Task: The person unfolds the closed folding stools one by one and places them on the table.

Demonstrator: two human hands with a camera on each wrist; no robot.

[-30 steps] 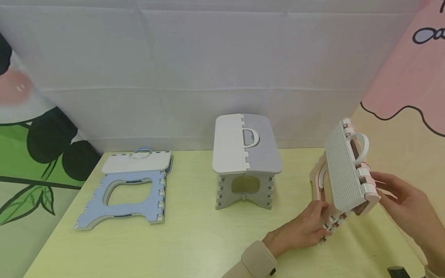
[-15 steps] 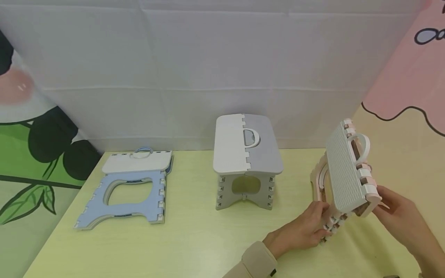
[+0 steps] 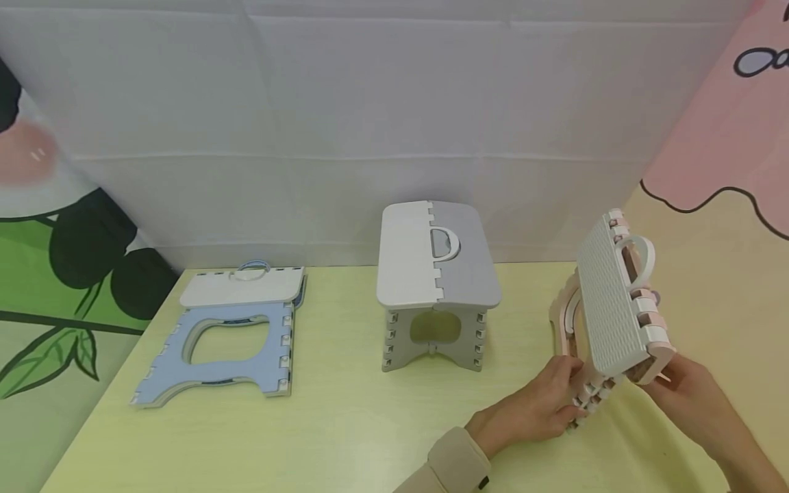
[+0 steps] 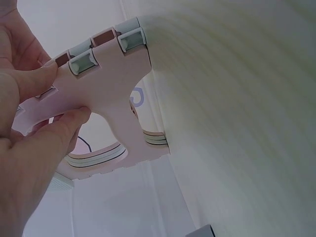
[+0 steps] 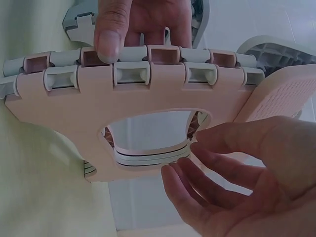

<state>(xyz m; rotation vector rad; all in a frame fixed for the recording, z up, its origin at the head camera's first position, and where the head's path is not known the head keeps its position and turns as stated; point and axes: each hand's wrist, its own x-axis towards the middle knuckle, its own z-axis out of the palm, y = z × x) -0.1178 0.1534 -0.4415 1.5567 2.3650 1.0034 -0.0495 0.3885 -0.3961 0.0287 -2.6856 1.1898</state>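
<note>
A pink and pale green folding step stool (image 3: 616, 301) is partly folded at the right of the table. Its textured seat half tilts steeply, with the carry handle sticking up. My left hand (image 3: 533, 400) grips the hinged edge of the pink leg panel (image 4: 106, 81), its thumb over the hinge knuckles in the right wrist view. Beneath the near corner of the seat is my right hand (image 3: 690, 400). Seen in the right wrist view, the fingertips (image 5: 177, 177) of that hand lie loosely bent at the edge of the panel's oval opening.
In the middle a white and grey folding stool (image 3: 440, 260) stands unfolded. A blue and white folding stool (image 3: 228, 349) lies folded at the left of the pale yellow table (image 3: 345, 438). White cloth (image 3: 370, 123) hangs behind, with printed cloth at both sides.
My right hand has slid down and left, from beside the seat's hinged edge to below its near corner. My left hand and the stool stay put.
</note>
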